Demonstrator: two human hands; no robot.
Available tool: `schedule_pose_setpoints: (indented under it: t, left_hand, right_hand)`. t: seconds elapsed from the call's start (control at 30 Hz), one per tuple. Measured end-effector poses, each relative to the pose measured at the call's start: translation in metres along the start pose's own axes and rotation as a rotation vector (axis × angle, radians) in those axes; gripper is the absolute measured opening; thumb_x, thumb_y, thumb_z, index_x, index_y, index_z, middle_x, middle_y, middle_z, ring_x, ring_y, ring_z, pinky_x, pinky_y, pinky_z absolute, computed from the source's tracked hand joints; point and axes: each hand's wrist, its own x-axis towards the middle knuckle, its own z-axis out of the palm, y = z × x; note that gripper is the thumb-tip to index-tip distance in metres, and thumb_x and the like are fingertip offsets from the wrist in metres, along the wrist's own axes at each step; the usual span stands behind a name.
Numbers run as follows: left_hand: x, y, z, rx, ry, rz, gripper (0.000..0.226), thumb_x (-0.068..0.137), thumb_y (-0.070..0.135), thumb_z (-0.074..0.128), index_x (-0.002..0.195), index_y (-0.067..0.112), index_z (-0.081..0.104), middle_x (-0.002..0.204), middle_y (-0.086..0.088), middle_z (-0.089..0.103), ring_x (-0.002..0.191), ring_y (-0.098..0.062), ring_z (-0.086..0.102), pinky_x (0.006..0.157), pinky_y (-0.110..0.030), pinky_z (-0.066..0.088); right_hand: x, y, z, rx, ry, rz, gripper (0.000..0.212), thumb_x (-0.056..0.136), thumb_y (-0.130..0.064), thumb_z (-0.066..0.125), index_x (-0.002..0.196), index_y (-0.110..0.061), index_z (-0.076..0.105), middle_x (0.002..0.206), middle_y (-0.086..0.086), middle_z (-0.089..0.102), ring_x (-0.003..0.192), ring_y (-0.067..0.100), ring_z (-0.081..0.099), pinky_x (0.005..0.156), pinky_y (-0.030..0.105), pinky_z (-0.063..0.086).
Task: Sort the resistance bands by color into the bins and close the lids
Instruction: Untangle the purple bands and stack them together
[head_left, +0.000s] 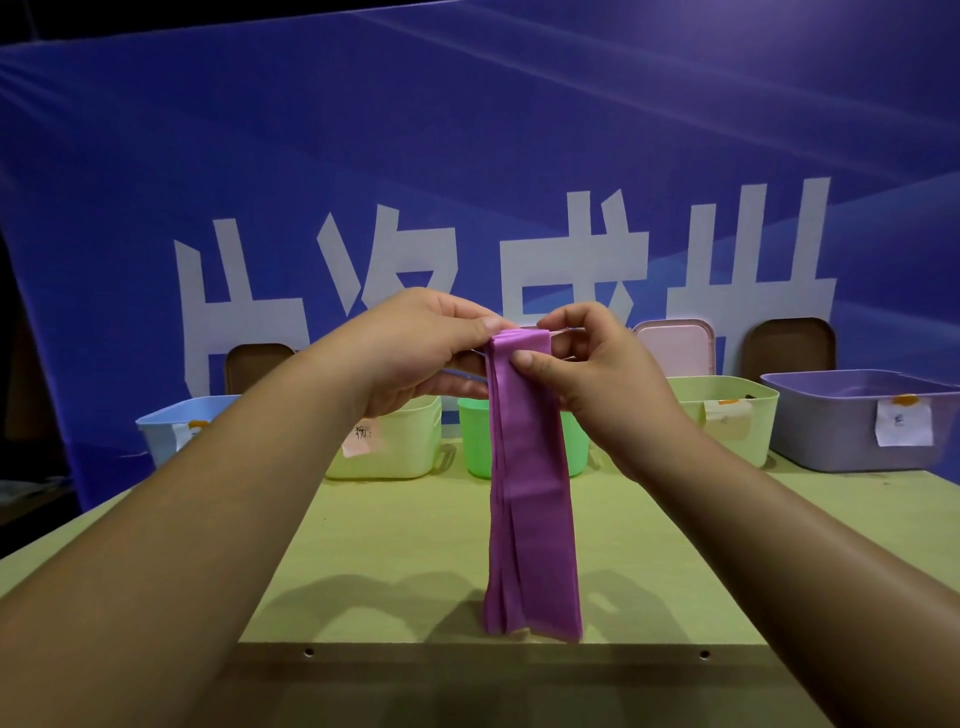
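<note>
Purple resistance bands (530, 488) hanging, top pinched between left hand (415, 353), right hand (587, 364)

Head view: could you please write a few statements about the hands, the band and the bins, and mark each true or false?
1. The left hand and right hand both pinch the top of the purple band. True.
2. The band lies bunched in a heap. False: it hangs straight down from the hands.
3. The green bin stands behind the band. True.
4. The far-right bin is closed. False: that purple bin is open.
</note>
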Motion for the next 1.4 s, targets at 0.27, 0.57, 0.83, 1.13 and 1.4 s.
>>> schedule_pose_setpoints:
  t: [0.27,0.57,0.83,1.13,1.4]
  left_hand:
    - [-0.002,-0.005,-0.001,-0.039,0.007,0.026,0.024,0.111,0.021,0.058,0.120,0.009,0.077,0.107,-0.012,0.083,0.098,-0.024,0.082,0.073,-0.028,0.067]
    - [0.001,-0.005,-0.008,-0.083,0.030,-0.058,0.023,0.111,0.018,0.059,0.122,0.006,0.076,0.110,-0.015,0.082,0.101,-0.027,0.081,0.077,-0.035,0.068]
    - [0.000,-0.006,-0.004,-0.114,0.016,-0.060,0.024,0.111,0.019,0.057,0.121,0.007,0.075,0.109,-0.015,0.082,0.099,-0.026,0.082,0.073,-0.030,0.067]
    - [-0.001,-0.009,-0.005,-0.080,-0.049,-0.036,0.035,0.112,0.031,0.055,0.124,0.005,0.075,0.113,-0.018,0.080,0.104,-0.028,0.080,0.080,-0.032,0.067]
    - [-0.002,-0.007,-0.008,0.157,0.047,0.110,0.017,0.098,0.013,0.075,0.114,0.015,0.081,0.100,-0.005,0.083,0.094,-0.021,0.082,0.081,-0.032,0.067]
  right_hand:
    - [0.002,-0.002,0.000,0.099,-0.049,0.092,0.038,0.089,-0.026,0.089,0.120,-0.016,0.069,0.106,0.012,0.079,0.104,0.031,0.079,0.094,0.063,0.062]
    - [0.002,-0.011,0.002,0.153,-0.088,0.118,0.035,0.088,-0.020,0.089,0.118,-0.011,0.072,0.107,0.015,0.081,0.107,0.032,0.079,0.100,0.059,0.062]
    - [0.001,-0.011,0.002,0.054,-0.083,0.078,0.036,0.089,-0.026,0.088,0.118,-0.014,0.070,0.099,0.005,0.082,0.097,0.021,0.081,0.094,0.049,0.066]
    - [0.002,-0.008,0.002,0.031,-0.083,0.094,0.031,0.087,-0.025,0.091,0.107,-0.017,0.069,0.084,-0.001,0.079,0.092,0.023,0.080,0.087,0.046,0.066]
    - [0.002,-0.009,0.003,0.029,-0.074,0.107,0.045,0.083,-0.037,0.093,0.113,-0.015,0.067,0.101,0.009,0.077,0.100,0.028,0.079,0.086,0.049,0.068]
